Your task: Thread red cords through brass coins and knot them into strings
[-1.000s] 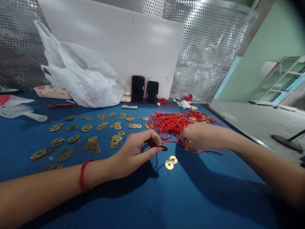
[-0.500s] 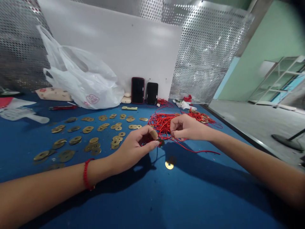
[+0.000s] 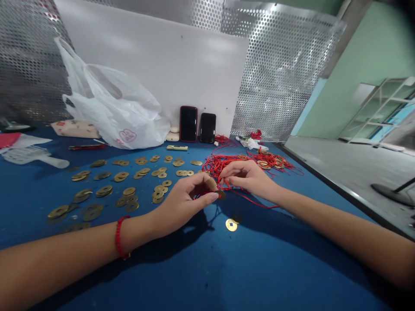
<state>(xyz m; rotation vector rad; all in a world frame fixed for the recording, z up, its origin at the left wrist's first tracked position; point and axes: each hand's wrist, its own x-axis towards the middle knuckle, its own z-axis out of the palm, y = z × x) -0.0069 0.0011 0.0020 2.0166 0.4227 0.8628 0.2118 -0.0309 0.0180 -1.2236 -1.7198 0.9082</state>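
Note:
My left hand [image 3: 188, 197], with a red braided bracelet [image 3: 119, 237] on its wrist, pinches a dark brass coin [image 3: 221, 195] between thumb and fingers. Red cord shows at that coin. My right hand [image 3: 246, 178] is closed on a red cord [image 3: 226, 183], just right of the left fingers; its fingertips partly hide the cord. One cord end trails right beneath the right hand. Below both hands a shiny square-holed coin [image 3: 231, 224] lies on the blue table [image 3: 207, 268], overlapping another coin in shadow. Behind the hands spreads a tangle of red cord [image 3: 220, 162].
Small groups of brass coins [image 3: 129, 198] cover the table's left side. Behind them are a white plastic bag [image 3: 129, 116], a red pen [image 3: 87, 147], and two phones [image 3: 188, 124] leaning on a white board [image 3: 155, 56]. More red cord with coins [image 3: 275, 160] lies at right.
My right hand has moved left and slightly down, closer to the left hand, with the cord in its fingers. The trailing cord end has drawn left. The left hand barely moved.

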